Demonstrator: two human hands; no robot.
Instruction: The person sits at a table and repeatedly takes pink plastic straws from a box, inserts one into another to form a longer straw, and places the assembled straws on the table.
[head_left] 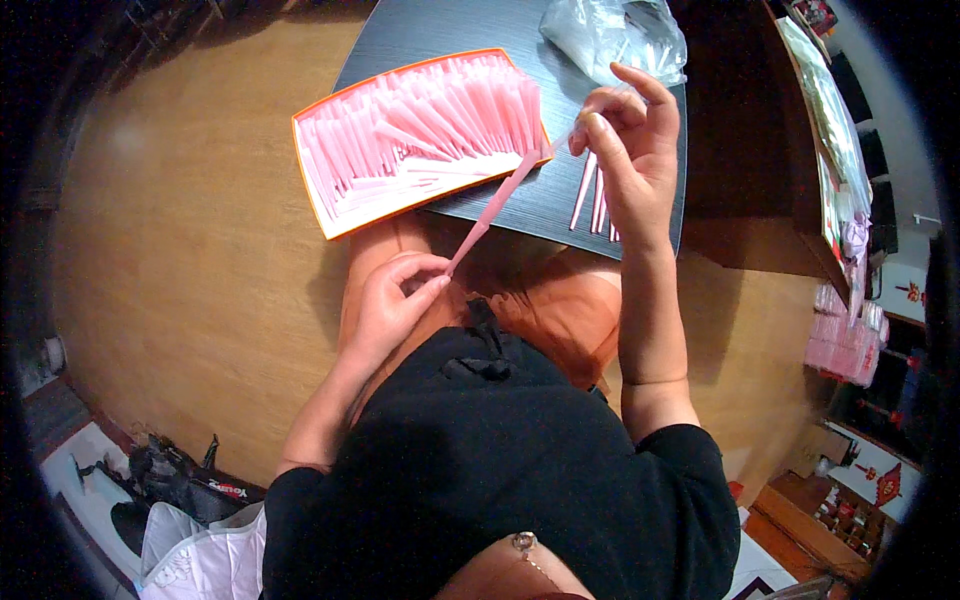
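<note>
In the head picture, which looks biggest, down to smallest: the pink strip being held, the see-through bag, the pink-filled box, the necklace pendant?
By space covered:
1. Pink-filled box
2. See-through bag
3. Pink strip, long but thin
4. Necklace pendant

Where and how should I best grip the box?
Grip the box by its short ends, probably, from left and right together: it is longer sideways, pink strips crowd its open top, and it juts past the edge of the table.

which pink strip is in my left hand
The lone strip slanting up from your left hand toward the box's right side; the strips in the box are bunched together.
</note>
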